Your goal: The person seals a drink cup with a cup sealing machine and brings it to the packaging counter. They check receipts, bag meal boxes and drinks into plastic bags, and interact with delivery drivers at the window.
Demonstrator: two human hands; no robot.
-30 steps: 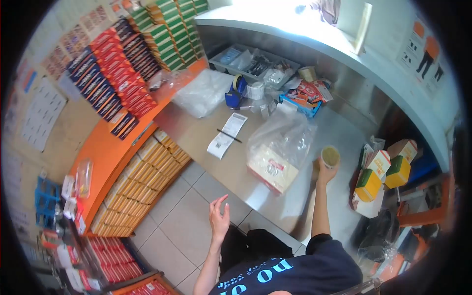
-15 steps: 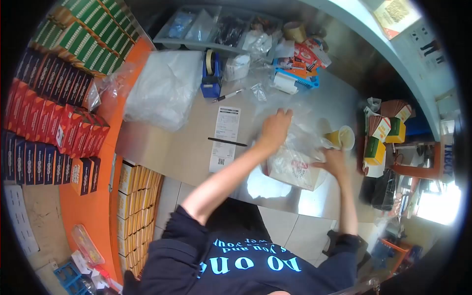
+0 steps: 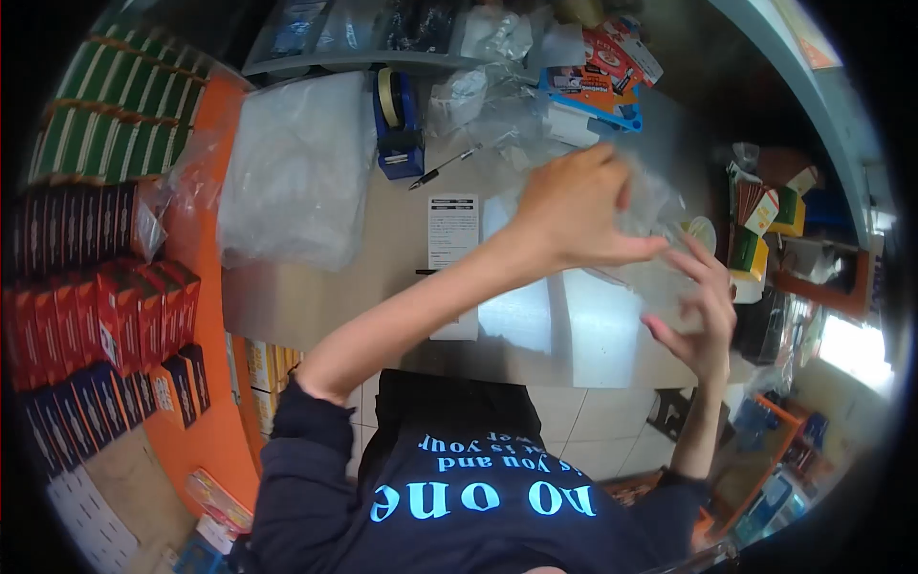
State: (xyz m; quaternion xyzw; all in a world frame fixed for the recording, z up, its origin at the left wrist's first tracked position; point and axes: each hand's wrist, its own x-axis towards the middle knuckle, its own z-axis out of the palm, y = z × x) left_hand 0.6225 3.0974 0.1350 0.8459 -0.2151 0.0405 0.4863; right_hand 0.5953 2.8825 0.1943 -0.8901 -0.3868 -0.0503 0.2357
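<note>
Over the counter, the right hand is wide near a clear bag; whether the left hand grips it, I cannot tell.

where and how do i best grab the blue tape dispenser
Probably best gripped at the blue tape dispenser's near end, from the person's side, pinching across the body: it is narrow and runs lengthwise away from them, with a clear plastic pile close on its left.

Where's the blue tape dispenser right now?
In the head view, the blue tape dispenser stands left of centre on the counter, between the clear plastic and the pen.
</note>
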